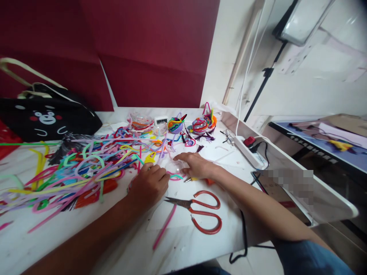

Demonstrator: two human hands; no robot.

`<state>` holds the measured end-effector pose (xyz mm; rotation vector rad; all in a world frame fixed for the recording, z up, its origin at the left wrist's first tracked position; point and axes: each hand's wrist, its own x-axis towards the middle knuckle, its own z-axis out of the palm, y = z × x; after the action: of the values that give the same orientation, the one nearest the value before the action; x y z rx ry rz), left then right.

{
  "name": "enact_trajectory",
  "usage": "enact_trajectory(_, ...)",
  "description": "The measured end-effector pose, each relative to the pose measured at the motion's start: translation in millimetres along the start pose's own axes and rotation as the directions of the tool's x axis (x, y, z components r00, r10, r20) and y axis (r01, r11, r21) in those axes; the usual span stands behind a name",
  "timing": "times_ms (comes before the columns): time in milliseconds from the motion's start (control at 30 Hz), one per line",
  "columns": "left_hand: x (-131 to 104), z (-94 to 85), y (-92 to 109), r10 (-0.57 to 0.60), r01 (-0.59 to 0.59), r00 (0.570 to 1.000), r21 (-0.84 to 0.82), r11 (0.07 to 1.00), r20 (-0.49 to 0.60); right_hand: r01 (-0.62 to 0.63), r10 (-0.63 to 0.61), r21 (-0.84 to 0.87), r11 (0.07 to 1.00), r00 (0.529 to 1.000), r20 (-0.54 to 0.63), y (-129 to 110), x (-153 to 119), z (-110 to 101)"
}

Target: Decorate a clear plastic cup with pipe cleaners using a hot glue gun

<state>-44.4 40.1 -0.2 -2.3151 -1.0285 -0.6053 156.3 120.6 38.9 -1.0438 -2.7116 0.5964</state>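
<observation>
A clear plastic ball (173, 165) sits on the white table between my two hands. Curved around it from the right are the fingers and thumb of my right hand (196, 165), gripping it. My left hand (151, 181) is closed at its left side, fingers curled under; what is in them, if anything, is hidden. Pink and green pipe cleaner pieces (175, 177) lie just below the ball. Nearer to me are orange-handled scissors (190, 204), blades pointing left, and a loose pink pipe cleaner (164, 227).
Tangled pipe cleaners (86, 168) cover the table's left side. Several colourful wrapped balls (175, 125) stand along the back. A power strip (250, 151) lies at right beside a raised edge, near a tablet (283, 194). A black bag (48, 114) stands at back left.
</observation>
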Motion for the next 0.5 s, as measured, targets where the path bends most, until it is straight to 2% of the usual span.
enact_trajectory(267,3,-10.3,-2,-0.021,0.021,1.000,0.027,0.999,0.011,-0.011,0.012,0.003,1.000,0.998,-0.060,3,6,2)
enact_trajectory(433,6,-19.9,-4,-0.061,0.061,0.998,0.044,0.997,-0.002,0.006,0.012,0.077,0.997,0.973,-0.230,-9,-9,-4)
enact_trajectory(500,7,-21.3,-4,-0.071,0.072,0.997,0.045,0.996,-0.028,0.014,0.013,0.102,0.995,0.967,-0.254,-16,-16,-6)
